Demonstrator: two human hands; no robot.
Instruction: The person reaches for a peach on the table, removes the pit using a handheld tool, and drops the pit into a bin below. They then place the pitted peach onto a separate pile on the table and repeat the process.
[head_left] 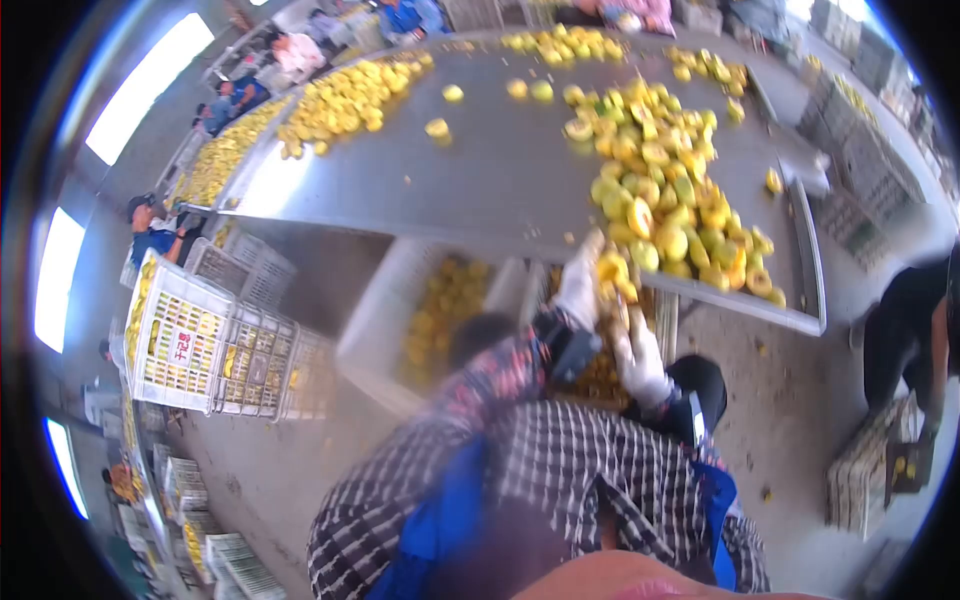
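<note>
My left hand (578, 288), in a white glove, is at the front edge of the metal table (480, 190), its fingers closed round yellow fruit pieces (613, 268). Just below and to its right is my gloved right hand (642, 362), its fingers bent up against the lower side of the same pieces; what they grip is too small to make out. A big heap of halved yellow-green fruit (670, 200) lies on the table right beyond my hands. Beneath them a crate (595, 375) holds more fruit pieces, partly hidden by my hands and sleeves.
Left of my hands stands a white tub (385, 310) with blurred yellow fruit. Stacked white crates (185, 340) are further left. A person in dark clothes (905, 320) is at the right, near a crate (860, 470). Other people are around the table's far side.
</note>
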